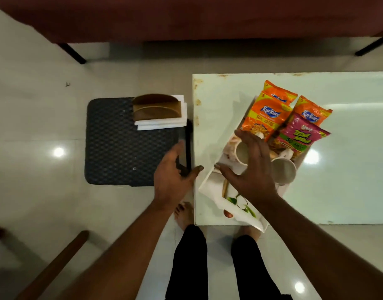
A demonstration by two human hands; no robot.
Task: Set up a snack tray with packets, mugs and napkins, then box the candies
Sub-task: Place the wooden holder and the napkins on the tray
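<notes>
Your left hand (172, 176): fingers spread and empty, hovering past the left edge of the table, over the near right corner of the dark stool
Your right hand (248, 167): also spread wide, gripping nothing, hovering above the tray and partly covering one mug
Tray (210, 187): white with a printed leaf pattern, lying at an angle on the left part of the pale table (348, 169), its near corner reaching past the table's front edge
Mugs: one mug (241, 152) lies under your right palm, mouth towards you; the second mug (283, 171) sits just right of it, both on the tray
Packets: two orange Kurkure packets (267, 114) and a pink packet (301, 137) overlap at the far end of the tray, jutting past its rim
Napkins (162, 123): a white stack under a brown wooden holder (157, 108), on the far right corner of the dark stool (121, 144), well apart from the tray
Candies: you cannot make them out from here
</notes>
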